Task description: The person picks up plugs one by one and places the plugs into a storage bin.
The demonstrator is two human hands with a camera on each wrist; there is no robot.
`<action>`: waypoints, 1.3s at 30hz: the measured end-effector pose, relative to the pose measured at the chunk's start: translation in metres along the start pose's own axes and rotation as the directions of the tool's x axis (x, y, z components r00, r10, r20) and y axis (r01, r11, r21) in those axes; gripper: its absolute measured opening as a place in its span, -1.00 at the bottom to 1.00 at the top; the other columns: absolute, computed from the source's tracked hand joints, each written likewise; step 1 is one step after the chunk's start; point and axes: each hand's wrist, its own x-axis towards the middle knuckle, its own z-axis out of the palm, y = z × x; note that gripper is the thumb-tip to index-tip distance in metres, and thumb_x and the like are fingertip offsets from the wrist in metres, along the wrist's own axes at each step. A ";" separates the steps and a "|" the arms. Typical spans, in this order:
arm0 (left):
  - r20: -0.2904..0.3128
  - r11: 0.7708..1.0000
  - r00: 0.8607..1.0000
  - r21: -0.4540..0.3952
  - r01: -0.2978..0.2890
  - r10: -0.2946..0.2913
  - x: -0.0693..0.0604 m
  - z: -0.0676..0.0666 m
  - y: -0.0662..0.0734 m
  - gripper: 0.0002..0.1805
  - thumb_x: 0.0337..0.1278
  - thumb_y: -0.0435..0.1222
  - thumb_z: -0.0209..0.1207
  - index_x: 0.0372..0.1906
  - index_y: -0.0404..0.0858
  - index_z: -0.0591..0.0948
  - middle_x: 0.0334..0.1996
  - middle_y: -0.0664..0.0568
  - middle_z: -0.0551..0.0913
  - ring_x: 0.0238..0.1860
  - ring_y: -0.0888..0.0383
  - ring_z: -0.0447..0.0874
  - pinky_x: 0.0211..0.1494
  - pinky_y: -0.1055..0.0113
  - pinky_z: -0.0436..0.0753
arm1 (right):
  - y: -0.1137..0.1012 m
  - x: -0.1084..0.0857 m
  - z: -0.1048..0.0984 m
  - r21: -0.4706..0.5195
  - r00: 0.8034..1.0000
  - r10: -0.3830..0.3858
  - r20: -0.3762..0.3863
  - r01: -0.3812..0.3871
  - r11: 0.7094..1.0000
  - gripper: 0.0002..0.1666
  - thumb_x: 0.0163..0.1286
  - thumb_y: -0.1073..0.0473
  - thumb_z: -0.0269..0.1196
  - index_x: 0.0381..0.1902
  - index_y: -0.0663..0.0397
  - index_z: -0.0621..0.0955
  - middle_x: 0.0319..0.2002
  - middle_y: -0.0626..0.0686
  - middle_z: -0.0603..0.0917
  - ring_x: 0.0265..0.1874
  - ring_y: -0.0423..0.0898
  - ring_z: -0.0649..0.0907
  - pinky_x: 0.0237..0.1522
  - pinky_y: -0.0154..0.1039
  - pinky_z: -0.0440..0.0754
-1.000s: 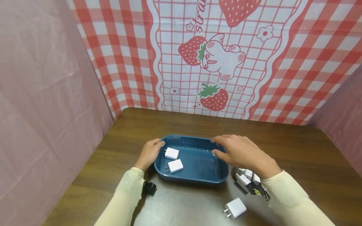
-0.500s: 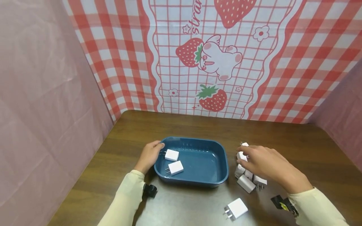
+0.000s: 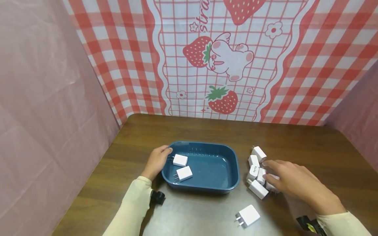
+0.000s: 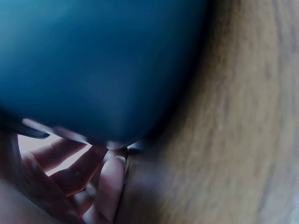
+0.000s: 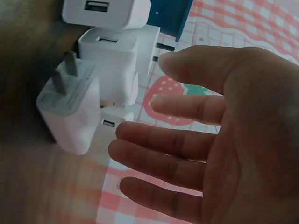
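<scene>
At its left end, the blue tray (image 3: 206,188) is held by my left hand (image 3: 156,163), thumb over the rim. From the left wrist view, its fingers (image 4: 110,184) lie along the tray's outer wall. Inside the tray sit two white charger plugs, one a charger (image 3: 180,160) behind the other charger (image 3: 184,173). My right hand (image 3: 298,180) is beside a pile of white chargers (image 3: 258,189) right of the tray. In the right wrist view its fingers are spread with nothing held; one upright charger (image 5: 74,112) shows its prongs.
A single white charger (image 3: 249,215) lies on the table (image 3: 189,216) in front of the tray's right end. Behind the table hangs a red checked cloth (image 3: 133,65) with strawberries, and a pink cloth (image 3: 56,98) hangs on the left.
My right hand has gone from over the tray's right end to the right side of the charger pile, uncovering more of it. The left hand stays on the rim.
</scene>
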 end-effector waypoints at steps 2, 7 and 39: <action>0.002 1.000 1.000 0.003 0.005 -0.005 -0.001 -0.001 0.001 -0.55 0.43 -0.14 0.04 0.20 -0.36 0.61 0.17 -0.22 0.61 0.25 -0.16 0.50 0.35 -0.11 0.37 | 0.002 -0.002 0.002 0.004 1.000 0.008 0.000 -0.008 1.000 -0.47 0.28 -0.07 0.37 0.13 0.06 0.64 -0.04 0.12 0.72 -0.10 0.14 0.70 -0.20 0.25 0.60; 0.004 1.000 1.000 0.007 0.005 -0.005 -0.001 -0.001 0.002 -0.55 0.43 -0.14 0.04 0.19 -0.36 0.62 0.16 -0.21 0.62 0.24 -0.15 0.51 0.35 -0.11 0.38 | 0.006 -0.008 0.009 0.016 1.000 0.025 0.017 -0.026 1.000 -0.51 0.29 -0.07 0.36 0.12 0.01 0.64 -0.03 0.14 0.70 -0.09 0.17 0.69 -0.21 0.27 0.59; 0.002 1.000 1.000 0.013 0.022 -0.022 -0.001 -0.001 0.002 -0.54 0.45 -0.12 0.02 0.20 -0.35 0.60 0.17 -0.21 0.61 0.25 -0.16 0.51 0.35 -0.12 0.37 | 0.015 -0.019 0.023 -0.045 0.999 0.039 -0.012 -0.039 0.998 -0.47 0.10 -0.04 0.49 -0.03 0.12 0.68 -0.28 -0.04 0.58 -0.43 -0.11 0.54 -0.46 0.02 0.52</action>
